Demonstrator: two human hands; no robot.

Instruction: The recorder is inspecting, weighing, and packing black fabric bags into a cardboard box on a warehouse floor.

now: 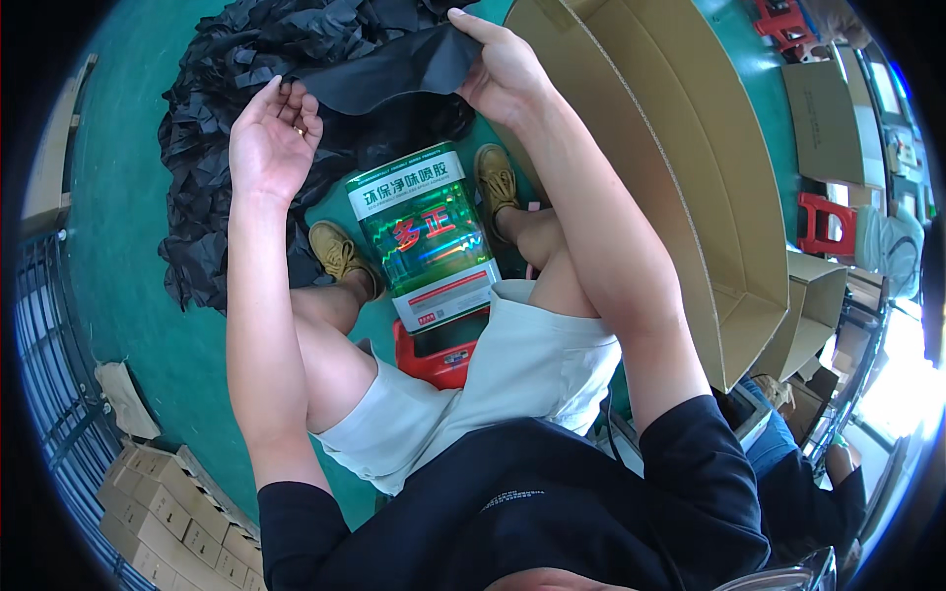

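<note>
A thin, limp black sheet (394, 75) stretches between my two hands, sagging along its lower edge. My left hand (274, 143) has its fingers curled and pinches the sheet's left end at the fingertips. At the other end my right hand (507, 79) is closed on the sheet, its thumb pointing up and its fingertips hidden behind the material. Beyond and to the left lies a large heap of similar black pieces (212, 187) on the floor. Below the sheet, between my shoes, stands a green and white rectangular metal can (424, 236).
A big open cardboard box (680, 128) rises close by my right arm. Under the can sits a red plastic stool (434, 360). Stacked cartons (172, 512) are at the lower left. Another person (798, 492) is at the lower right, near a smaller open box (803, 310).
</note>
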